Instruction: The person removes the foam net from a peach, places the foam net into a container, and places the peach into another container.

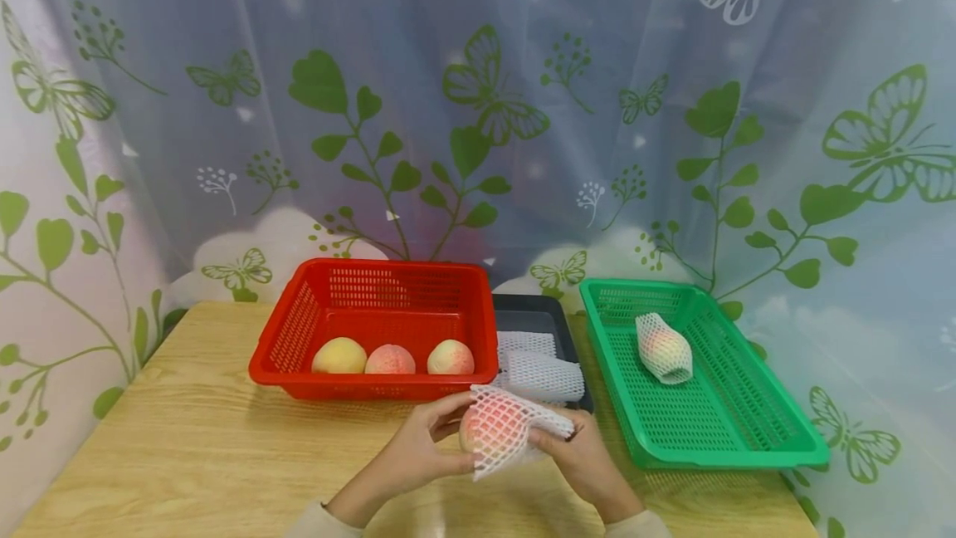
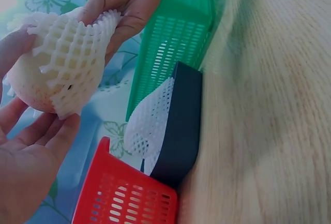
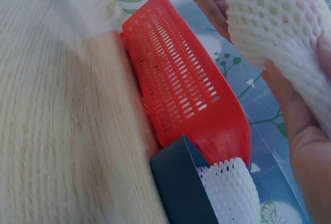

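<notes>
A pink-and-cream peach [image 2: 32,85] sits partly inside a white foam net sleeve [image 1: 508,430], held above the front of the table. My left hand [image 1: 414,453] grips the peach and the net's open edge, thumb on one side and fingers on the other. Around the narrow, gathered end of the net my right hand [image 1: 588,463] is curled, with the thumb pressing on top. In the right wrist view the stretched netting [image 3: 276,22] covers most of the fruit.
Behind my hands, a red basket [image 1: 373,391] holds three bare peaches [image 1: 390,359]. Beside it, a dark tray [image 1: 534,305] contains white foam nets [image 1: 545,376]. At the right, a green basket [image 1: 717,459] holds one netted peach [image 1: 663,349]. A patterned curtain hangs behind the wooden table [image 1: 187,438].
</notes>
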The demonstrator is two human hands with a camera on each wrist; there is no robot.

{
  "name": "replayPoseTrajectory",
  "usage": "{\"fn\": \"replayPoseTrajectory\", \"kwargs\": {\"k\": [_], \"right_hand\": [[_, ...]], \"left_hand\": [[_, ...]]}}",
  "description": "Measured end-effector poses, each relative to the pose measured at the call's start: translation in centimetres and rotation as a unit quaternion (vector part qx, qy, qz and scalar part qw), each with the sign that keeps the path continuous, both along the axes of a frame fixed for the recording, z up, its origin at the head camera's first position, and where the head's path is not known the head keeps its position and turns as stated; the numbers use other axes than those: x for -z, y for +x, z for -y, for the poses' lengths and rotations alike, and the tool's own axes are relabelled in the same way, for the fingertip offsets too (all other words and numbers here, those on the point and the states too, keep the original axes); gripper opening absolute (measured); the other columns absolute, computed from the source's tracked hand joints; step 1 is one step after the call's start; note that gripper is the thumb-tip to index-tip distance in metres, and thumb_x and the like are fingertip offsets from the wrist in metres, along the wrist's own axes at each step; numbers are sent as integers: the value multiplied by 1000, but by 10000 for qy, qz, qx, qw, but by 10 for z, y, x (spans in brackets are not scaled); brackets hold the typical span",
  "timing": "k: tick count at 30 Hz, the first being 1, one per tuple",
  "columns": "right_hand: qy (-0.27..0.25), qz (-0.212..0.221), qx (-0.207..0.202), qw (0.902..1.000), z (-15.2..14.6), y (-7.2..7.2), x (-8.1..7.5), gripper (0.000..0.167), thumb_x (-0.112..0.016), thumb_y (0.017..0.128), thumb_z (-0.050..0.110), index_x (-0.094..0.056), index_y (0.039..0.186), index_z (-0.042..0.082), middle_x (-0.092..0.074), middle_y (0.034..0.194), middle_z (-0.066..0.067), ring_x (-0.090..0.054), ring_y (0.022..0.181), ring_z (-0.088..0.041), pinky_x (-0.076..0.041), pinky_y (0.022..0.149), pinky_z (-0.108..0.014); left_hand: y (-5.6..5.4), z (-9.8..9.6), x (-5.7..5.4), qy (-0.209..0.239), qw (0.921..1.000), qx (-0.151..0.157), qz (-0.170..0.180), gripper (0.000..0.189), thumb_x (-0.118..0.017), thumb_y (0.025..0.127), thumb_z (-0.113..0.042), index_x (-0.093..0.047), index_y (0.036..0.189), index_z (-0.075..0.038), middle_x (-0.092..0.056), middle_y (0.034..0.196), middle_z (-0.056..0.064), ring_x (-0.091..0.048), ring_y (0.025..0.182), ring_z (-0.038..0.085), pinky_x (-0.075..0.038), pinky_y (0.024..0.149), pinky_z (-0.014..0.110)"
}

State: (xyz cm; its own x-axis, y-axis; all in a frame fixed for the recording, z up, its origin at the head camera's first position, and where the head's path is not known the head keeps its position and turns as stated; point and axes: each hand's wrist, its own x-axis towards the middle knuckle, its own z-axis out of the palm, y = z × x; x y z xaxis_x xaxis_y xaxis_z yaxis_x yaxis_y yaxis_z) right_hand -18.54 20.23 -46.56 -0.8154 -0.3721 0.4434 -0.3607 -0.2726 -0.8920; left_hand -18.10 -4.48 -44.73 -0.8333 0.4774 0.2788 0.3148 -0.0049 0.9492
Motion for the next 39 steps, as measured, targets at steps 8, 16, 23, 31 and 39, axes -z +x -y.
{"fn": "replayPoseTrajectory", "kwargs": {"k": [8,16,23,31,39], "right_hand": [[144,472,377,9981,0,-2,-2,40,-60,85,-13,-71,107,18,-71,103,3,-65,94,-9,-54,81,-24],[406,713,959,9920,0,-2,-9,27,-70,82,-3,-73,94,21,-71,93,6,-64,87,-8,-54,76,-22],[826,727,1436,9835,0,-8,-21,19,-69,81,-7,-72,97,2,-72,90,5,-64,82,-6,-55,72,-23],[878,929,1511,9802,-10,-17,-36,20,-68,85,-2,-67,105,-3,-71,96,2,-67,87,-11,-56,73,-24],[482,1355,2398,9601,-21,-34,-52,15,-69,87,3,-70,97,14,-69,91,6,-64,81,-8,-54,70,-22]], "left_hand": [[0,1,3,-57,9999,-138,-68,66,-81,75,-10,-52,133,1,-61,123,16,-58,113,16,-43,97,18],[1,4,0,-114,9997,-210,46,68,-81,76,-12,-50,135,-1,-60,125,15,-57,116,23,-45,99,24],[-3,8,-7,-97,9996,-220,179,69,-81,76,-14,-50,137,-5,-57,132,12,-55,120,24,-45,101,29],[-15,21,-13,-158,9992,-298,-220,65,-81,77,-16,-54,136,-12,-55,136,4,-55,120,17,-45,99,23],[-30,44,-30,-372,9947,-950,150,71,-83,76,-21,-51,139,-15,-51,140,7,-51,125,25,-44,102,32]]}}
